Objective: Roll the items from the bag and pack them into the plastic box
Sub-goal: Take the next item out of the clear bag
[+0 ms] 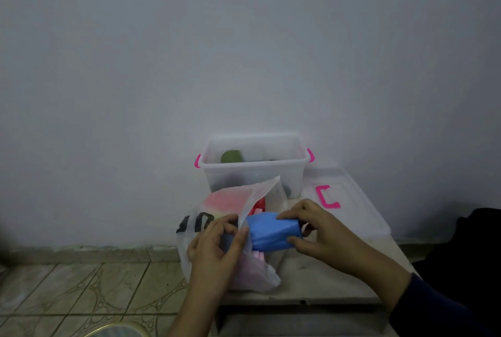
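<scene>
Both hands on the blue cloth [273,233] at the bag [217,241] mouth, front-left corner of the tabletop [320,277]. Right hand [320,231] fingers clamped round its end, left hand [219,244] pinching cloth plus bag edge, probably to pull it free. Plastic box [254,171] waiting open at the back edge, lid [349,201] beside it.

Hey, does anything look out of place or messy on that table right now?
Nothing stands out. The plastic box sits upright, its lid lies flat beside it, and both hands hold the blue item over the bag.

Home: patterned floor tiles [81,282], plain wall [189,52]
</scene>
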